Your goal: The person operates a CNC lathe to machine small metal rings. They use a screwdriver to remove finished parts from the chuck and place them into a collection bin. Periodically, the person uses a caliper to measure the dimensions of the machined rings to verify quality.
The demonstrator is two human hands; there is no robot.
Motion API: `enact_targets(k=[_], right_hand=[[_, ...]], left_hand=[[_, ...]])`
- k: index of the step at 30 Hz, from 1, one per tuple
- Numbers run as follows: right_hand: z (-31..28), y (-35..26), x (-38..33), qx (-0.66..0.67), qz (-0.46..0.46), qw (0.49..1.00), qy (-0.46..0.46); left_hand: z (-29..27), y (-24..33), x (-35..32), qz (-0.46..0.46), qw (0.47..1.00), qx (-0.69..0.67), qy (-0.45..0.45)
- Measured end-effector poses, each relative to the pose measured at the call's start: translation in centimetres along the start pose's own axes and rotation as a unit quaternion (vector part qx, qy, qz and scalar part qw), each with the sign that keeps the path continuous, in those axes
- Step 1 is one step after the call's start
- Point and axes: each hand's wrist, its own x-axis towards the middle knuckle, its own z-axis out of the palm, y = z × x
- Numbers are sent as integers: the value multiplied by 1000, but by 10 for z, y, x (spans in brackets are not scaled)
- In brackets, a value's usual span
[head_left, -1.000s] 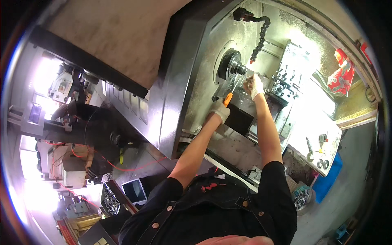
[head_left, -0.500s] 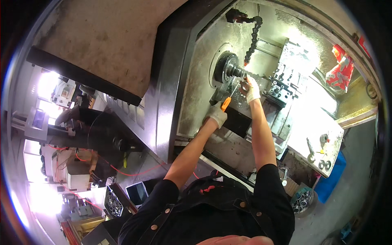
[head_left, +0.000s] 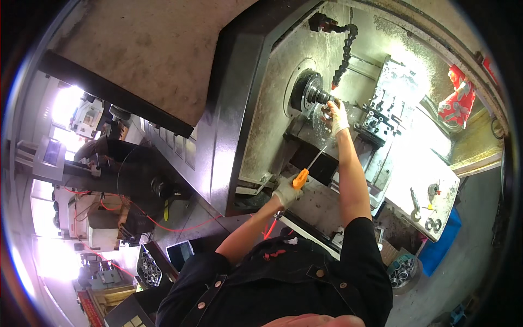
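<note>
My gloved left hand (head_left: 286,193) is closed round an orange air blow gun (head_left: 300,179). Its thin metal nozzle points up and right toward the chuck. A stretch of red hose (head_left: 269,230) shows below that wrist. My gloved right hand (head_left: 339,116) is at the end of the stepped metal arbor (head_left: 322,98), which sticks out of the round lathe chuck (head_left: 305,91). Its fingers close on a dark metal ring (head_left: 327,112), partly hidden by the hand. Pale droplets or chips scatter in the air just below the ring.
A jointed black coolant hose (head_left: 345,57) hangs above the arbor. To the right stands the tool block (head_left: 378,119). Rings and a wrench lie on a white panel (head_left: 442,203); a red-patterned cloth (head_left: 458,98) hangs beyond. The machine door (head_left: 231,120) edges the left; a parts bucket (head_left: 404,270) stands lower right.
My left hand has drawn back toward me with the blow gun, so its nozzle is farther from the arbor. My right hand stays at the arbor's end, and more droplets show in the air.
</note>
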Motion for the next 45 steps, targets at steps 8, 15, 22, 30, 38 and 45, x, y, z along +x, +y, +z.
enact_targets(k=[8, 15, 22, 30, 38, 45], right_hand=[[-4, -12, 6, -173, -68, 983, 3], [-6, -14, 15, -346, -128, 930, 5], [-3, -11, 15, -286, -96, 953, 37], [3, -7, 20, -223, -34, 974, 26], [28, -7, -1, -358, -88, 929, 44], [3, 3, 15, -320, -110, 941, 28]], left_hand=[[-7, -11, -44, 1, 998, 56, -4], [-30, 2, -122, 41, 994, 95, -45], [-154, 119, -231, 278, 957, 78, 30], [-206, 233, -167, 314, 719, 559, 266], [-240, 205, -124, 304, 790, 426, 321], [-196, 232, -138, 309, 695, 535, 368]])
